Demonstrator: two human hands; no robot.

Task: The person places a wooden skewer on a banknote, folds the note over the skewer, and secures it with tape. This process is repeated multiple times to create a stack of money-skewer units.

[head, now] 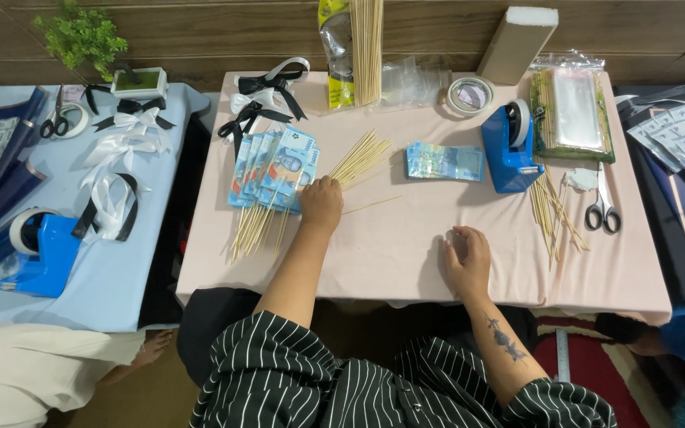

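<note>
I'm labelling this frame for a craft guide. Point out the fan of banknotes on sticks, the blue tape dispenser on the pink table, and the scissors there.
fan of banknotes [275, 170], head view, middle note.
blue tape dispenser [507, 154], head view, its body.
scissors [602, 212], head view, handles.

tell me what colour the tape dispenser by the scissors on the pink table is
Blue, a solid bright blue body; the tape dispenser shows best in the head view.

The premises appeared to be a small craft workspace in a home: two cloth-covered tables [406, 238] against a wood-panelled wall [200, 32], carrying tape dispensers [509, 147], scissors [602, 212], bamboo skewers [368, 47] and ribbon bows [267, 95] (all hand tools), with a patterned rug [588, 368] below.
</note>
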